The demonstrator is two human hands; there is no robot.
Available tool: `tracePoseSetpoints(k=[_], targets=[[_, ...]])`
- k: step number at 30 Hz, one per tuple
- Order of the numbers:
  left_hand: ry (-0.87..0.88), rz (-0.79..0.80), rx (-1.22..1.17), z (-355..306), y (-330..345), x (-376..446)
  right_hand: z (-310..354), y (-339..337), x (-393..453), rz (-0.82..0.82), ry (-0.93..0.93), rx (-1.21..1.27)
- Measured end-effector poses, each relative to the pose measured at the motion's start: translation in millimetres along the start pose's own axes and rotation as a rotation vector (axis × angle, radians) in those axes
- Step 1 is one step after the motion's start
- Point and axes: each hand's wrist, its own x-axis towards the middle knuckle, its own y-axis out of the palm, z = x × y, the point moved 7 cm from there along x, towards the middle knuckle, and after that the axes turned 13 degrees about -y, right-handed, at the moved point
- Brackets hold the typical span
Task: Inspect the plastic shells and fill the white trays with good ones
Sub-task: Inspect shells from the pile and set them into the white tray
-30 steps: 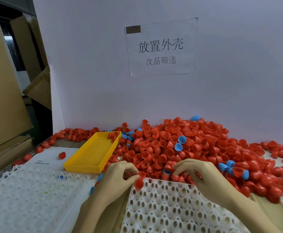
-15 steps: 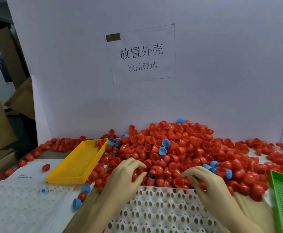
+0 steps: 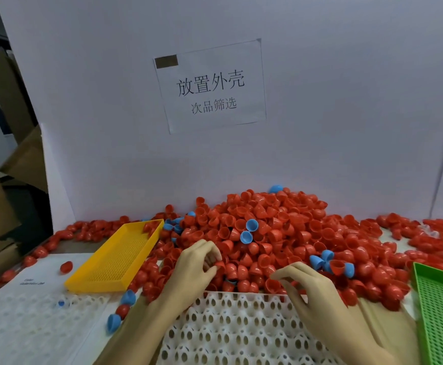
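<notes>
Shells: red and blue plastic half-domes (image 3: 268, 227) lying heaped on the counter against the white backboard. Left hand (image 3: 196, 267) curling its fingers, pinching a red shell (image 3: 220, 265) at the heap's near edge. Right hand (image 3: 312, 288) hovering, fingers loosely bent, grip unclear. White perforated tray (image 3: 231, 330) sitting just before the heap, between yellow mesh tray (image 3: 115, 259) and green mesh tray (image 3: 442, 312)

wall: a white board (image 3: 320, 101) stands upright behind the table | sign: a paper sheet (image 3: 210, 86) with black Chinese characters is fixed on it, with a strip of brown tape (image 3: 166, 61) at its top left corner | left: brown cardboard sheets (image 3: 9, 101) lean in a dark area | light: even, soft
</notes>
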Motion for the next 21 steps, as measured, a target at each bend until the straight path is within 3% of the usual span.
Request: tracePoseSetpoints(k=[6, 12, 17, 21], targets=[[0.039, -0.213, -0.195, -7.7, -27.1, -24.6, 10.8, 2.7, 3.0, -0.010, 0.006, 0.066], [0.043, -0.187, -0.341, -29.3, -30.4, -47.3, 30.8, 13.3, 4.8, -0.002, -0.008, 0.288], [0.014, -0.068, -0.422, -41.1, -25.2, -57.9, 49.7, 18.4, 9.6, 0.022, 0.011, 0.409], [0.061, 0.187, -0.476, -49.0, -18.8, -63.9, 51.3, 8.2, 11.0, -0.062, 0.153, 0.616]])
